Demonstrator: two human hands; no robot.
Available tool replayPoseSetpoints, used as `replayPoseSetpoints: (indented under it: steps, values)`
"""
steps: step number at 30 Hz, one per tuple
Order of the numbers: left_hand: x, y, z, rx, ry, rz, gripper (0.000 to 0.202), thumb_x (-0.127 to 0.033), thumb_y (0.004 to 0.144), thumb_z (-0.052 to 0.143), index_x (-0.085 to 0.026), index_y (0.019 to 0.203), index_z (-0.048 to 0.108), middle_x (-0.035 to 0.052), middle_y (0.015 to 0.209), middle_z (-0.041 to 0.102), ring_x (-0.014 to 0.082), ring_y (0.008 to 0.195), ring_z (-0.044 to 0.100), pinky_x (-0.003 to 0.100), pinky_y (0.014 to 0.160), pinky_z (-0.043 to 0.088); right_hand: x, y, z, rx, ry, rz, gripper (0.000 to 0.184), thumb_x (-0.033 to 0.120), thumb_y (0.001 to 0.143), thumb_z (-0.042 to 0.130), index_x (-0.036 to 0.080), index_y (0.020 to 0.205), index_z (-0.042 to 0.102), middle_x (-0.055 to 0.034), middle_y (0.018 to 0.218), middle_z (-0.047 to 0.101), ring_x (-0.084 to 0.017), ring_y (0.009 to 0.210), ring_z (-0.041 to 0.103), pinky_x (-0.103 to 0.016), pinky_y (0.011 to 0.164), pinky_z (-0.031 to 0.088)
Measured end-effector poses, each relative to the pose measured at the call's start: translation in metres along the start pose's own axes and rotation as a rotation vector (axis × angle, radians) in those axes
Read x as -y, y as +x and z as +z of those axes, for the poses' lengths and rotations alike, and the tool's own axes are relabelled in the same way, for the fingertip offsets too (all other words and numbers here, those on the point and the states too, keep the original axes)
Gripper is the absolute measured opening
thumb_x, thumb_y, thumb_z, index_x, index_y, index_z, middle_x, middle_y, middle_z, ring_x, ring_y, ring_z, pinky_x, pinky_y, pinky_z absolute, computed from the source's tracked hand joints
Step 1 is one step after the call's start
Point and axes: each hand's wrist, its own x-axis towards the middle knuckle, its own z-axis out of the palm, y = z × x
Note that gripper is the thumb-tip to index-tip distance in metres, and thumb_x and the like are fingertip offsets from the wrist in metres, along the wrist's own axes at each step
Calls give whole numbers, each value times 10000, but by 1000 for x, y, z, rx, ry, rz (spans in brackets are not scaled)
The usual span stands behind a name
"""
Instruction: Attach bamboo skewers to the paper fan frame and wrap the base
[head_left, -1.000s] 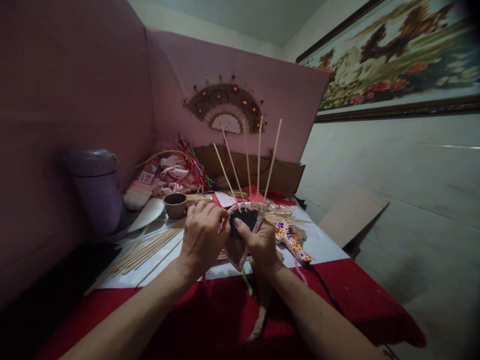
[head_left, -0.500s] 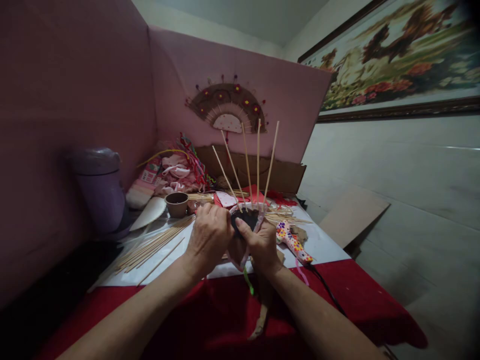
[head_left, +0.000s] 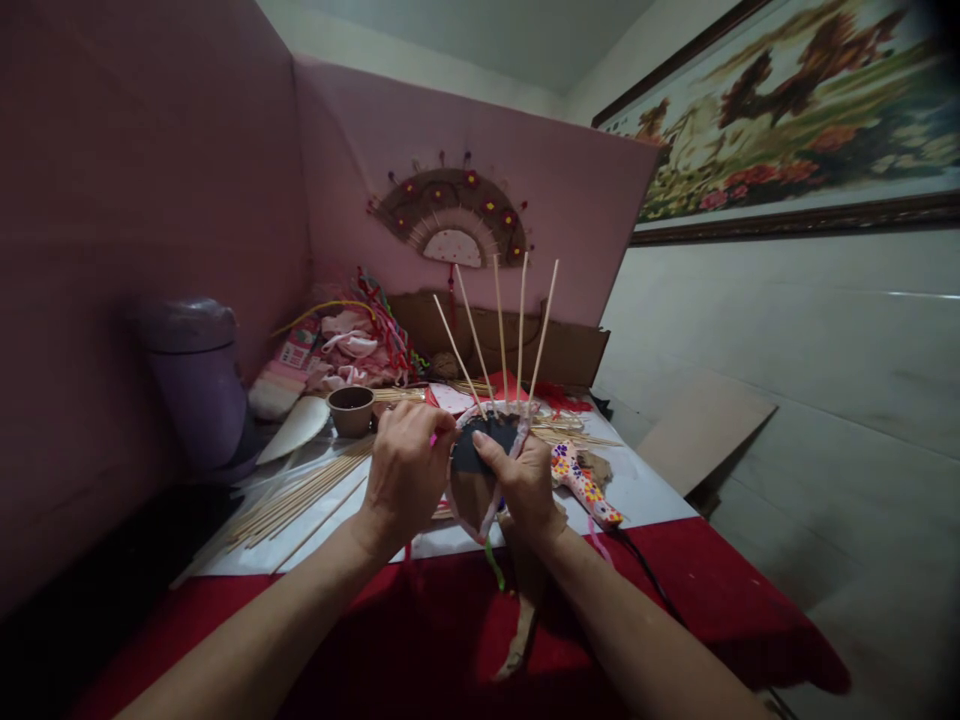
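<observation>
Both hands hold up a half-made fan piece (head_left: 471, 478) over the table: a dark, brown-backed rounded card with a pink edge. Several thin wooden sticks (head_left: 501, 335) rise from its top in a fan. My left hand (head_left: 405, 470) is closed, pinching the pink edging at the card's upper left. My right hand (head_left: 525, 485) grips the card's right side, thumb pressed on the dark front. A green strip (head_left: 493, 563) hangs below the card.
Loose wooden sticks (head_left: 300, 495) lie on white paper (head_left: 645, 485) to the left. A brown cup (head_left: 352, 409), a purple container (head_left: 196, 375), a ribbon pile (head_left: 352, 340), a spotted glue gun (head_left: 581, 483) and a finished fan (head_left: 454, 215) on the pink board surround the hands.
The fan piece has tipped so its brown back shows more, and the sticks sit slightly lower. My left fingers have shifted along the pink edge at the upper left.
</observation>
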Motion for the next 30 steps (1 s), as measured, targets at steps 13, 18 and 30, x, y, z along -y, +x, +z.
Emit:
replayPoseSetpoints:
  steps: [13,18,30]
  values:
    - [-6,-1,-1,69,168,48,86,-184,813,528,-181,759,595,42,745,651,218,788,533,377,731,358,-5,-3,0,29,-135,-175,122,285,760,622,172,792,660,-20,739,683,-169,669,637,-271,626,521]
    - [-8,-1,-1,88,232,29,100,-190,815,528,-169,748,600,46,723,647,225,775,539,375,717,354,-10,-4,-2,70,-205,-217,205,271,785,603,191,970,637,-49,890,699,-192,803,656,-322,752,525]
    - [-10,0,0,130,350,69,91,-154,794,479,-174,739,548,93,709,594,265,739,496,410,678,347,-6,-10,1,33,-219,-193,184,268,759,620,194,922,663,-47,850,702,-202,772,652,-315,717,518]
